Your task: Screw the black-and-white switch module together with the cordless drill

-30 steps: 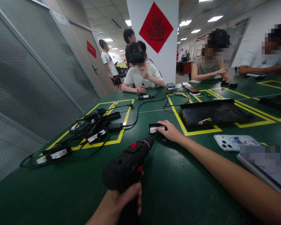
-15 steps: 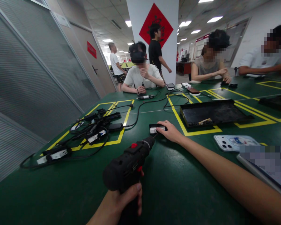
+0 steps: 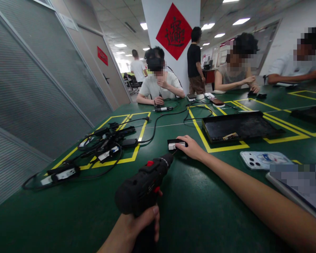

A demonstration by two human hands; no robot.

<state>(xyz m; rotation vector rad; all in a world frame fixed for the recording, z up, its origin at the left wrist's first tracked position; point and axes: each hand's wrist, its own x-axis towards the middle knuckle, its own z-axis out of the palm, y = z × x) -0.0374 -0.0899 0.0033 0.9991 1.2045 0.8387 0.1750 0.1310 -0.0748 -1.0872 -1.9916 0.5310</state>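
Note:
My left hand [image 3: 137, 226] grips the handle of a black cordless power screwdriver [image 3: 144, 184] with a red switch. Its tip points at a small black power adapter [image 3: 173, 144] with a white label, which lies on the green table [image 3: 76, 211]. My right hand [image 3: 191, 147] rests on the right end of that adapter and holds it down, with my arm stretched across the table from the lower right.
A pile of black adapters and cables [image 3: 102, 144] lies in a yellow-taped box at left. A black tray [image 3: 239, 126] sits behind my right hand, a phone [image 3: 263, 160] beside my arm. Several people sit at the far edge; others walk behind.
My hands, the screwdriver and the adapter have stayed put. A person in black has walked from left to right past the white pillar in the background.

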